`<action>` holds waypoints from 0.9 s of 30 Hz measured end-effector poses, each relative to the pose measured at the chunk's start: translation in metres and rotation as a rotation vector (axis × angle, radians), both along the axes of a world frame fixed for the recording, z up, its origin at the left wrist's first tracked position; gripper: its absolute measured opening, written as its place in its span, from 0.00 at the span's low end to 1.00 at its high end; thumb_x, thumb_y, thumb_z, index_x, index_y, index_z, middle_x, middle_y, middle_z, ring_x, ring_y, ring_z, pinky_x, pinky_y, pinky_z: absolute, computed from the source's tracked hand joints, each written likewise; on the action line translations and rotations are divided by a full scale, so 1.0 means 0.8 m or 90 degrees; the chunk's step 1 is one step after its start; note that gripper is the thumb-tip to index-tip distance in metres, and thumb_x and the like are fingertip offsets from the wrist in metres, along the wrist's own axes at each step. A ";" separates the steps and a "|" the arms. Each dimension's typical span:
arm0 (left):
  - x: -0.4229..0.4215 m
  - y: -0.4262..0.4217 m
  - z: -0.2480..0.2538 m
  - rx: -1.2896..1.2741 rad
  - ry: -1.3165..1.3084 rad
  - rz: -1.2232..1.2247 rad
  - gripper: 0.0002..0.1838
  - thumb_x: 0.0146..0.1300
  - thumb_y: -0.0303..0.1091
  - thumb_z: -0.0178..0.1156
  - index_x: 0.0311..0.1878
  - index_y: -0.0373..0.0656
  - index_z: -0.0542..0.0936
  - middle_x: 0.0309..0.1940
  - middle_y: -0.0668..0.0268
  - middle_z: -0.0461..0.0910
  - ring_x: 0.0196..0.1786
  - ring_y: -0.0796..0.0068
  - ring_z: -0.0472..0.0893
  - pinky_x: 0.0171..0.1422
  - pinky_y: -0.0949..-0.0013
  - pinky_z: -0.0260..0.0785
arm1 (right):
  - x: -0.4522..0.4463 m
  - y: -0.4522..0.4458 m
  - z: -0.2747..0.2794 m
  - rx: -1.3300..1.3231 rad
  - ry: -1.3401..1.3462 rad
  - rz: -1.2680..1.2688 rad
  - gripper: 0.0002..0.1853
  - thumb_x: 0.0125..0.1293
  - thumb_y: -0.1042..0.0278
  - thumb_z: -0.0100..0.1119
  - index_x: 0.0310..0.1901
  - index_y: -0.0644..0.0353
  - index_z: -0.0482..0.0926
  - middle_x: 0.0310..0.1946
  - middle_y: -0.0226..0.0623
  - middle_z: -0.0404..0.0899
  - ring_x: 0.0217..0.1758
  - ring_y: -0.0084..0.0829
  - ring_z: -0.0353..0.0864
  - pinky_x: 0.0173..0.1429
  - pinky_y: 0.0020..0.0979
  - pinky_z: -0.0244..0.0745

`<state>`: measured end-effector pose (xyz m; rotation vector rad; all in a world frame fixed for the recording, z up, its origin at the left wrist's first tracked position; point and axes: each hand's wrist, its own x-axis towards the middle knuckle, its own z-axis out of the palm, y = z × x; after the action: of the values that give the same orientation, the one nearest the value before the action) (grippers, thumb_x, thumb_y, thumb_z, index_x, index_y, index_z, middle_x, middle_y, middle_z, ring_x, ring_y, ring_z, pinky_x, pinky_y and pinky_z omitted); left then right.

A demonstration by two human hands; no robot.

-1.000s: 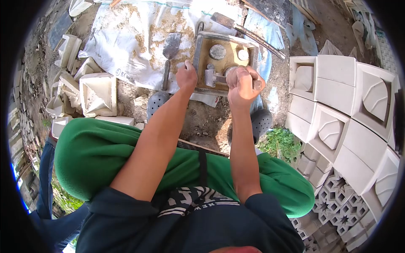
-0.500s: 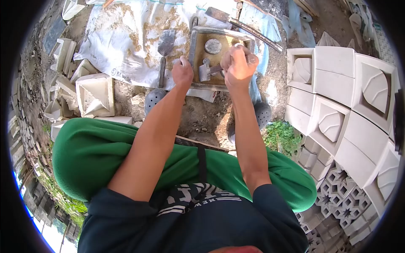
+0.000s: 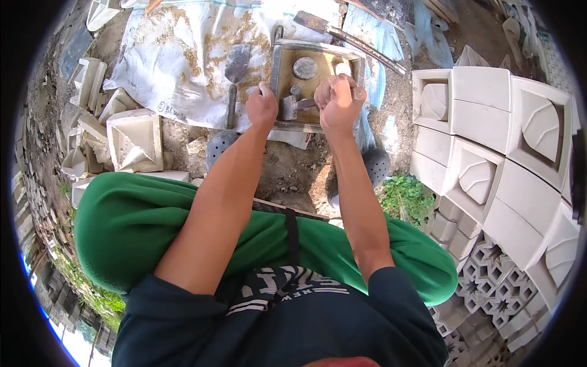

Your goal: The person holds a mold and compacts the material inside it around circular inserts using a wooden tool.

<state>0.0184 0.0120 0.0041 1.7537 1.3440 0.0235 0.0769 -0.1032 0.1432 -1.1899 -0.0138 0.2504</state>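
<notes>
My right hand [image 3: 339, 107] is closed around the handle of a hammer [image 3: 307, 102], whose grey head lies low over the left front of a square mould [image 3: 277, 70]. Sandy material [image 3: 324, 67] fills the inside of the mould, with a large grey disc [image 3: 304, 68], a small grey knob [image 3: 295, 90] and a pale disc [image 3: 343, 69] showing in it. At the mould's left side, my left hand [image 3: 262, 108] is closed against the rim, thumb up; its fingers are partly hidden. A trowel [image 3: 236, 64] lies on the white sheet just left of that hand.
A second flat-bladed tool [image 3: 312, 22] and a long bar [image 3: 370, 50] lie behind the mould. Pale cast blocks [image 3: 483, 85] are stacked at right, with patterned vent blocks [image 3: 495, 281] below. Broken casts [image 3: 136, 139] lie at left. A white sheet [image 3: 159, 55] covers the ground.
My right hand and the hammer have shifted slightly left and down relative to the mould. The left hand stays at the mould's rim. The whole view has drifted a little left.
</notes>
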 end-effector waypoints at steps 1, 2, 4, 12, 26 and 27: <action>-0.003 -0.004 -0.001 -0.002 0.004 0.001 0.31 0.68 0.54 0.41 0.40 0.34 0.82 0.40 0.40 0.80 0.49 0.38 0.78 0.56 0.48 0.65 | 0.002 -0.005 0.008 0.044 0.007 -0.013 0.16 0.57 0.73 0.49 0.14 0.55 0.59 0.09 0.28 0.57 0.11 0.20 0.51 0.17 0.28 0.48; -0.005 -0.007 0.000 0.023 0.010 0.019 0.31 0.69 0.54 0.40 0.39 0.35 0.82 0.39 0.40 0.80 0.47 0.38 0.78 0.54 0.47 0.66 | 0.006 -0.008 0.015 0.090 0.014 -0.025 0.17 0.56 0.73 0.51 0.13 0.56 0.59 0.09 0.26 0.57 0.12 0.19 0.53 0.16 0.26 0.47; 0.001 -0.001 0.002 0.052 0.012 0.042 0.31 0.69 0.54 0.39 0.38 0.36 0.83 0.37 0.41 0.81 0.44 0.37 0.79 0.53 0.45 0.67 | 0.002 -0.012 0.011 0.109 0.011 -0.039 0.17 0.56 0.74 0.51 0.13 0.57 0.59 0.10 0.26 0.57 0.12 0.18 0.53 0.16 0.27 0.47; -0.002 -0.002 -0.003 0.050 -0.020 0.025 0.31 0.69 0.54 0.39 0.38 0.35 0.83 0.36 0.40 0.80 0.45 0.37 0.78 0.53 0.46 0.67 | -0.003 -0.006 0.027 0.076 0.006 -0.010 0.18 0.58 0.72 0.51 0.13 0.56 0.59 0.11 0.25 0.58 0.12 0.18 0.52 0.17 0.26 0.46; 0.003 -0.003 -0.001 0.021 -0.046 0.054 0.33 0.69 0.55 0.38 0.37 0.33 0.82 0.37 0.40 0.81 0.45 0.38 0.78 0.53 0.47 0.66 | -0.006 0.003 0.006 -0.026 0.004 -0.005 0.17 0.58 0.76 0.50 0.14 0.54 0.59 0.09 0.27 0.56 0.12 0.20 0.52 0.18 0.28 0.49; -0.003 -0.003 -0.007 0.014 -0.048 0.060 0.33 0.69 0.55 0.38 0.37 0.33 0.82 0.37 0.40 0.81 0.45 0.38 0.78 0.53 0.48 0.66 | -0.007 -0.005 0.016 -0.023 0.009 -0.010 0.17 0.58 0.76 0.50 0.14 0.54 0.59 0.09 0.27 0.56 0.12 0.20 0.52 0.18 0.28 0.49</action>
<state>0.0160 0.0096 -0.0013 1.6891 1.3749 0.1561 0.0712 -0.1072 0.1561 -1.2234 0.0129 0.2462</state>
